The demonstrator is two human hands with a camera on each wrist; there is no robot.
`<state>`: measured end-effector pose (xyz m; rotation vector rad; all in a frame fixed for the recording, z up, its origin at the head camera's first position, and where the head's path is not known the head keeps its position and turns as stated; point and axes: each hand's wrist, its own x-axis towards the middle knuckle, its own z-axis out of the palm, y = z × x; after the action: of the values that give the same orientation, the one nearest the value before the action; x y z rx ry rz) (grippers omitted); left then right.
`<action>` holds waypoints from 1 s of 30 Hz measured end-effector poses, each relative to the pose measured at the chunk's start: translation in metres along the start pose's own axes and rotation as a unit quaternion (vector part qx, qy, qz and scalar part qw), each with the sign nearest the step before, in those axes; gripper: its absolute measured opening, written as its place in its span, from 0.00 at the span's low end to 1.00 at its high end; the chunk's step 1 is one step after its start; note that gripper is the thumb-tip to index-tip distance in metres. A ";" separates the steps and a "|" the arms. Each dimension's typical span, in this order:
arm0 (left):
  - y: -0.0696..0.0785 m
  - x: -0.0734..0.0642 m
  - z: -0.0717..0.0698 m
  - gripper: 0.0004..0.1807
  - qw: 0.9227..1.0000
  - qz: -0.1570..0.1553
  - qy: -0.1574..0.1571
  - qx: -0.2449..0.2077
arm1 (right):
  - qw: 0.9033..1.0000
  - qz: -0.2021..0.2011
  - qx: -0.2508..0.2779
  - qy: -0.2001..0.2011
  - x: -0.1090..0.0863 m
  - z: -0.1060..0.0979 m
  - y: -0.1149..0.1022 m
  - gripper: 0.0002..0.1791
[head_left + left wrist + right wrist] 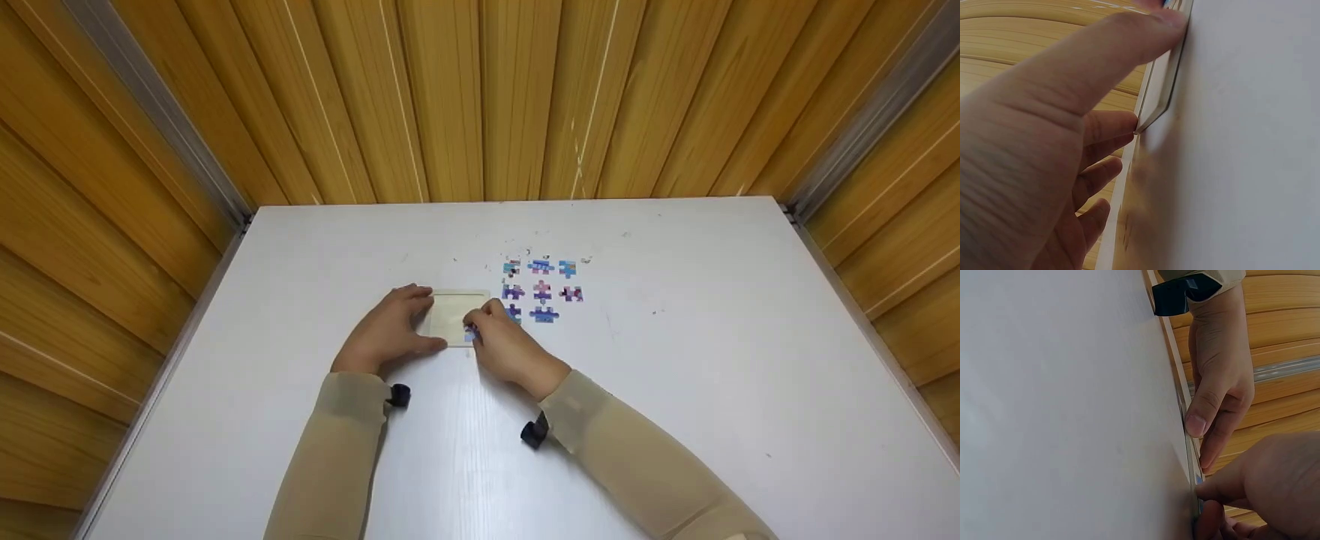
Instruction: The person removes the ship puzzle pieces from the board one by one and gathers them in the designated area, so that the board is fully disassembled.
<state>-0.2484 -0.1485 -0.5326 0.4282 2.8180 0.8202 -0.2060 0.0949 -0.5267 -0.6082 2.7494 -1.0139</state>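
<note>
A shallow pale wooden puzzle tray (pixel 448 307) lies flat on the table. My left hand (pixel 386 328) grips its left side, thumb at the near edge and index finger at the far corner; in the left wrist view the thumb (pixel 1134 42) presses along the tray's rim (pixel 1171 84). At the tray's near right corner, my right hand (pixel 511 349) pinches a blue-purple jigsaw piece (pixel 469 334), partly hidden by the fingers. The right wrist view shows the right thumb and finger (pixel 1210 517) close together at the tray's edge, with a bit of blue between.
Several loose jigsaw pieces (pixel 542 291) lie in rows just right of the tray, one partly behind the right hand. Small dark specks dot the white table (pixel 675 375). Wood-look panels (pixel 517 97) rise behind the table.
</note>
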 end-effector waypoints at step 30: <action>0.000 -0.001 -0.001 0.50 1.000 0.003 -0.003 -0.013 | 1.000 0.017 0.008 -0.003 0.002 0.000 0.001 0.20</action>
<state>-0.2479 -0.1498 -0.5317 0.4363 2.7984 0.8531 -0.2080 0.0951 -0.5274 -0.5580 2.7352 -1.0228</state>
